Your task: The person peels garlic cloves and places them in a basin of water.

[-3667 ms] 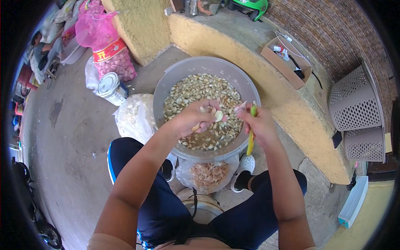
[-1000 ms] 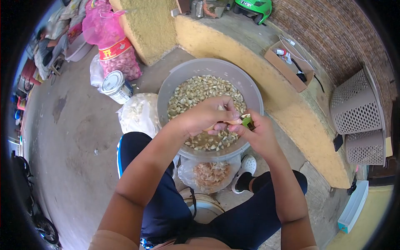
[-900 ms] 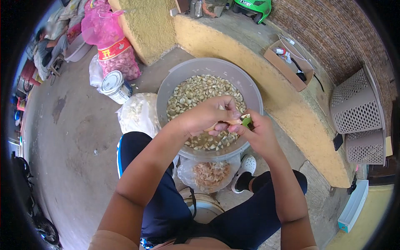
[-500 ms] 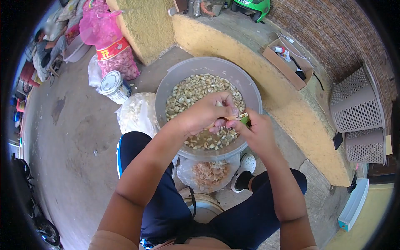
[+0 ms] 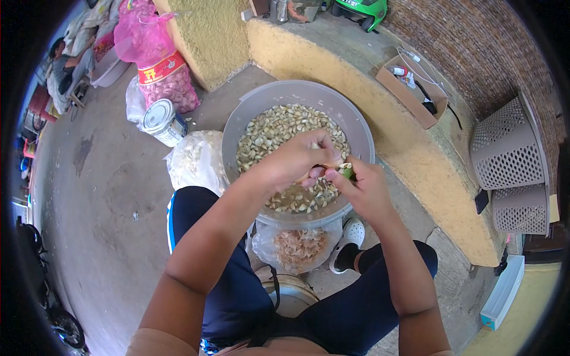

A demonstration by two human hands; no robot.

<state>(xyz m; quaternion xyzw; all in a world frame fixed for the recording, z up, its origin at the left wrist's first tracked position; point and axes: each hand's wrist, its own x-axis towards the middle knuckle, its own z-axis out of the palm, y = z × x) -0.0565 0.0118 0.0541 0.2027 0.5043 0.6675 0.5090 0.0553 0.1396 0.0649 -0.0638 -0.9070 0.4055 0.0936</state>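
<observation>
The wide grey plastic basin (image 5: pixel 243 115) in front of my knees is round and smooth-walled, heaped with pale, glossy peeled garlic cloves (image 5: pixel 279 127) sitting in cloudy water. Over its near rim my left hand (image 5: pixel 294 163) has its grip pinched on a small cream clove (image 5: pixel 344 167). My right hand (image 5: pixel 365 190) is closed on a knife's green-yellow handle (image 5: pixel 348 173) touching it.

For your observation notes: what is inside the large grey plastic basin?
The large grey plastic basin holds pale garlic cloves in murky water. The left hand and right hand cover some cloves; the bottom is hidden.
</observation>
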